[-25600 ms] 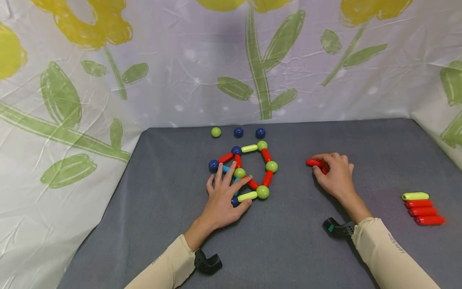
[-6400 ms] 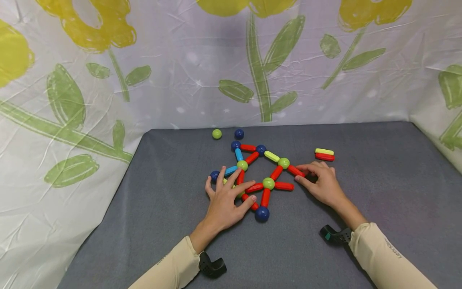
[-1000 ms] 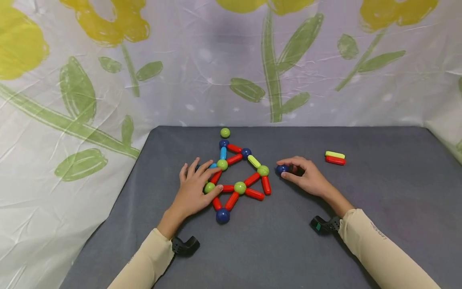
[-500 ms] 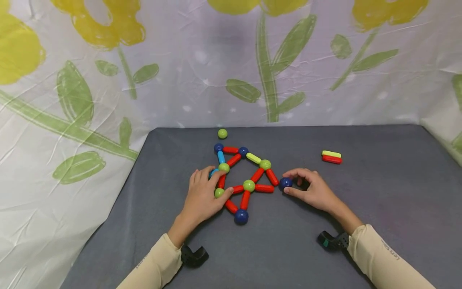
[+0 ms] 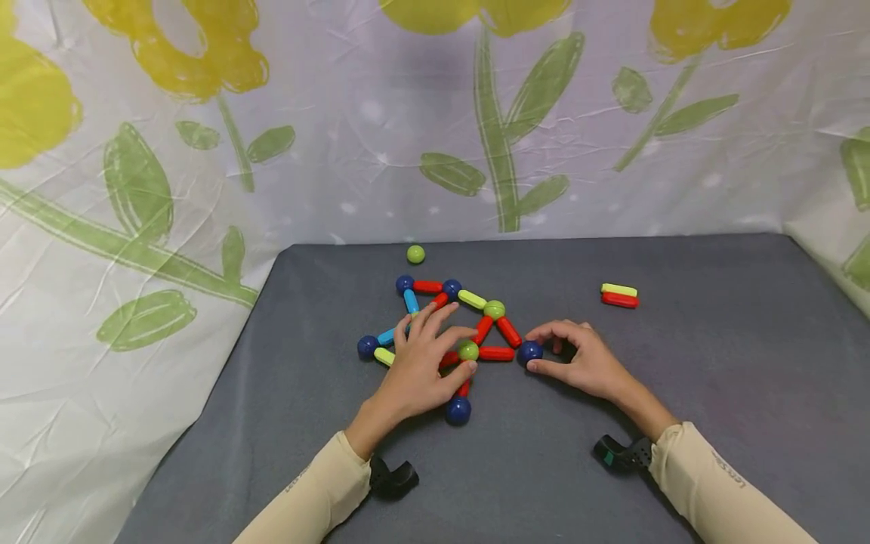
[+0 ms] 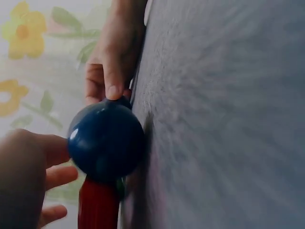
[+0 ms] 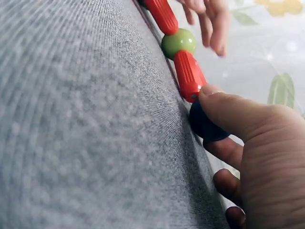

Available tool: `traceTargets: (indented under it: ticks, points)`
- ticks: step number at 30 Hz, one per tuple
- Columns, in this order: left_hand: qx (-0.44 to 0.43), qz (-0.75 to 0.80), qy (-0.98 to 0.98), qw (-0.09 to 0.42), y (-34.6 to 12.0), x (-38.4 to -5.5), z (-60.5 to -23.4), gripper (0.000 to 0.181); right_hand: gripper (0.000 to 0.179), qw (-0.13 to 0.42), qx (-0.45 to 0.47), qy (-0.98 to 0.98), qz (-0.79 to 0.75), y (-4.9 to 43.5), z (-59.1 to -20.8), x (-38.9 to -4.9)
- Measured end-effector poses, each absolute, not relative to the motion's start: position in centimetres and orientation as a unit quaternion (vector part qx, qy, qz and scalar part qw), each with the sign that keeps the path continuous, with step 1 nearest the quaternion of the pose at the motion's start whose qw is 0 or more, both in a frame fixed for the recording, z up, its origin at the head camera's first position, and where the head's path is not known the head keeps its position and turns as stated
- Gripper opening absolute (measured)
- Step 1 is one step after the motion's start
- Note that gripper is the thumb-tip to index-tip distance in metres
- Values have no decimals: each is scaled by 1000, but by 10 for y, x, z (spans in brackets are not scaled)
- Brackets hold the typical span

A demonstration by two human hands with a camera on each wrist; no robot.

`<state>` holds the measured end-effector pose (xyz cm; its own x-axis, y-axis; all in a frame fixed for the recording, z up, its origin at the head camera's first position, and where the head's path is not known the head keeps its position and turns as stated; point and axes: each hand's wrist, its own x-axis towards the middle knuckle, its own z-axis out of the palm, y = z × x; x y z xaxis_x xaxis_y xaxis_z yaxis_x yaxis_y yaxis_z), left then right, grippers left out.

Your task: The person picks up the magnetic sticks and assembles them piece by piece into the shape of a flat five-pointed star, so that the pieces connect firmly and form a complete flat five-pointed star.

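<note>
In the head view, my right hand (image 5: 583,363) pinches a blue ball (image 5: 530,353) between thumb and fingertips. The right wrist view shows that blue ball (image 7: 207,124) against the end of a red rod (image 7: 189,74). My left hand (image 5: 424,370) reaches over a flat frame of magnetic rods and balls, its fingers spread. Its thumb and index finger lie on either side of a green ball (image 5: 468,350); the right wrist view shows fingertips (image 7: 219,47) apart from the ball. Another blue ball (image 5: 458,411) sits at the frame's near corner. The left hand hides the frame's middle.
A loose green ball (image 5: 415,255) lies behind the frame by the back edge. To the right, a yellow rod (image 5: 619,289) and a red rod (image 5: 620,301) lie side by side. A flower-printed curtain (image 5: 367,136) stands behind the grey cloth (image 5: 714,363).
My right hand has brought the blue ball left to the free rod ends. My left hand has shifted right from the frame's left side to its middle green ball. The frame has turned slightly.
</note>
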<state>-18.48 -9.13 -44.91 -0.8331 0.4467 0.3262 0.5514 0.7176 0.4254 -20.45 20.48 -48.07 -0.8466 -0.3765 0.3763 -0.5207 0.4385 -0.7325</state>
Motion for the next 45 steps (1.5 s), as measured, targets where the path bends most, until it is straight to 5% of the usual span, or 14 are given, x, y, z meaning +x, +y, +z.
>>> traceTargets:
  ticks: [9,18,45]
  points:
    - [-207,-175,-962,42,-60,-192,-447,39,38,90,279,-847,443,201,-479,-202]
    - [-216,-139,-964,74,-55,-193,-449,24,38,104,289,-842,443,201,-479,-204]
    - [-237,-148,-957,79,-56,-192,-453,23,28,93,298,-823,475,202,-478,-203]
